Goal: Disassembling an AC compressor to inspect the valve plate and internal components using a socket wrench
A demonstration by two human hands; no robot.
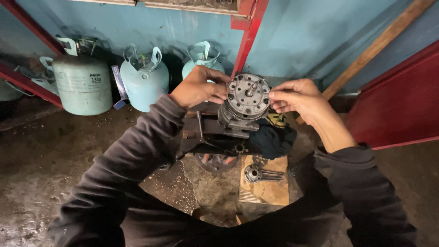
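Both hands meet at one grey metal compressor [244, 103], clamped upright in a dark bench vise [210, 135] near the centre of view. Left hand [196, 87] at nine o'clock of the round front plate [248, 96], fingers curled against its rim, bracing rather than fully gripping. Right hand [297, 98] at three o'clock, thumb and forefinger pinched together at the plate's edge; whether something small sits between them, cannot tell.

To work this well, judged from the pose: keep the left hand steady on the rim to stop rotation, keep the right-hand pinch light and square to the face, avoid the short central shaft [251, 88] standing proud of the plate.

Plate: cast or machined metal, dull and oily, ringed with holes. Body below: ribbed, grimy. Dark cloth [272, 137] bunched at four o'clock of the compressor. Lower, at six o'clock, a piece of brown cardboard [265, 187] carrying a small round metal part [253, 174] beside thin pliers-like tools. Floor [41, 160] rough, stained concrete. Three pale green gas cylinders [82, 84] with smooth painted shells stand at ten to twelve o'clock against a blue wall [297, 32].
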